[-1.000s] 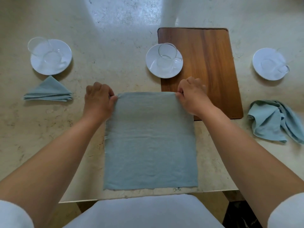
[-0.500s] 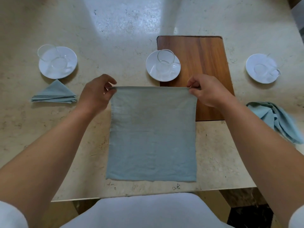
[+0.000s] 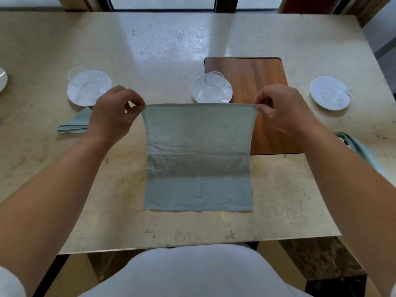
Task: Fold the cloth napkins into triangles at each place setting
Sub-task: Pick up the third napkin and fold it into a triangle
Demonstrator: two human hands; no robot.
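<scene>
Pinch grip on a half-raised cloth napkin [image 3: 199, 157]. The left hand [image 3: 113, 112] and the right hand [image 3: 280, 110] are each closed in a thumb-and-forefinger pinch on one far corner of the pale blue napkin. Its far edge is held taut and lifted between them, while the near half is laid flat on the marble table [image 3: 150, 50], close to the near rim. Just beyond the raised edge a white saucer [image 3: 197, 93] carrying a glass cup [image 3: 215, 82] is seen, partly overlapping a wooden board [image 3: 265, 82]. A folded napkin [image 3: 74, 124], already a triangle, is placed at the left setting; a crumpled napkin [image 3: 360, 148] is left unfolded at the right, partly hidden by the forearm. The first fold is judged to be in hand. Misalignment is the likeliest fault: if one corner is lowered ahead of the other, a skewed edge would be carried into the triangle. A corner could also be lost from so light a pinch, and the cup could be struck if the edge is swung forward.
</scene>
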